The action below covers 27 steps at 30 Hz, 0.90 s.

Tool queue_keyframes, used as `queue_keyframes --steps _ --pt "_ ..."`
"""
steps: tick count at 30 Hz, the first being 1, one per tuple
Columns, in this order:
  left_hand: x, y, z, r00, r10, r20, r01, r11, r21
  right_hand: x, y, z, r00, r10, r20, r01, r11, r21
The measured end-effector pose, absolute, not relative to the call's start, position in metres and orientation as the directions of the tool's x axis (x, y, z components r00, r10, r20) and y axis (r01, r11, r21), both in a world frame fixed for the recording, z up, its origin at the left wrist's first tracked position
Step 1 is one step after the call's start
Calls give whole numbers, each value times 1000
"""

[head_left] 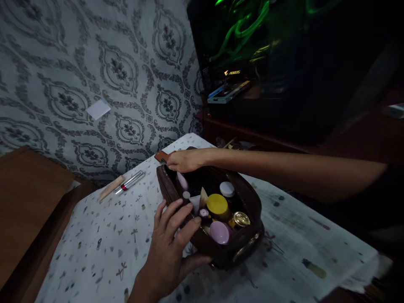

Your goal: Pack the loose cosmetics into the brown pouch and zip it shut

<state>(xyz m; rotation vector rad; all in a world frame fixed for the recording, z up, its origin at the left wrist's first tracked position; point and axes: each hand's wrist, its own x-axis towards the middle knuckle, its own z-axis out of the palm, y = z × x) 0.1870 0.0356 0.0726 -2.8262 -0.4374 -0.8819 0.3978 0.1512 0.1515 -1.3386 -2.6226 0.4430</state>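
A dark brown zipped bag (168,185) lies open on the table. Inside it are a yellow-lidded jar (217,206), a lilac oval item (220,232), a white round cap (227,189), a gold round lid (241,219) and several small tubes. My left hand (168,240) is at the bag's near side, its fingers bent over the rim and its thumb against the outside. My right hand (186,160) reaches across to the bag's far left end, closed, with its fingertips pointing down; what they pinch is hidden. An orange-brown flat item (160,156) lies just beyond them.
Left of the bag, a silver tube with a red band (130,182) lies beside a beige stick-like item (111,188). A patterned cloth covers the table (104,235). Behind stands a dark monitor (268,63) on a reddish desk; a brown wooden panel (31,210) is at left.
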Motion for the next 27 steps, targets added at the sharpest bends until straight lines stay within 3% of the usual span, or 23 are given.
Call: queue_keyframes --steps 7,21,27 --pt "186 36 73 785 238 572 319 -947 -44 400 151 155 -592 806 11 759 562 -329" --pt "187 37 71 776 229 588 320 -946 -53 402 162 148 -557 830 31 730 507 -458" --pt "186 37 69 765 239 598 335 -941 -51 407 155 154 -537 843 34 749 495 -441"
